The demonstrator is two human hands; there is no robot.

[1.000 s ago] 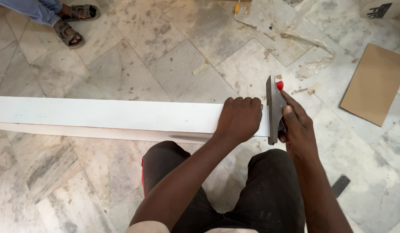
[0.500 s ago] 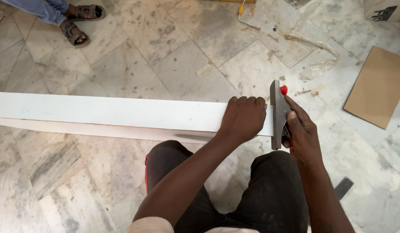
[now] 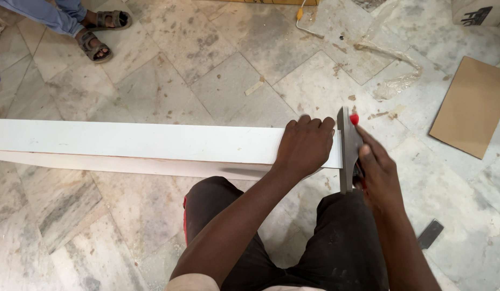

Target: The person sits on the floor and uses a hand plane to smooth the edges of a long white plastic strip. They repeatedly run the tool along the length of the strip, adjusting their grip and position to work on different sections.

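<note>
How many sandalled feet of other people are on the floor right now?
2, both at the top left: one sandalled foot near the frame's upper edge, the other sandalled foot just below and left of it. More could lie outside the frame.

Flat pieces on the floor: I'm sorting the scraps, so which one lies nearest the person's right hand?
The small dark grey strip, lying on the marble just right of the right hand's forearm. The brown cardboard sheet lies farther off, up toward the right edge.
</note>
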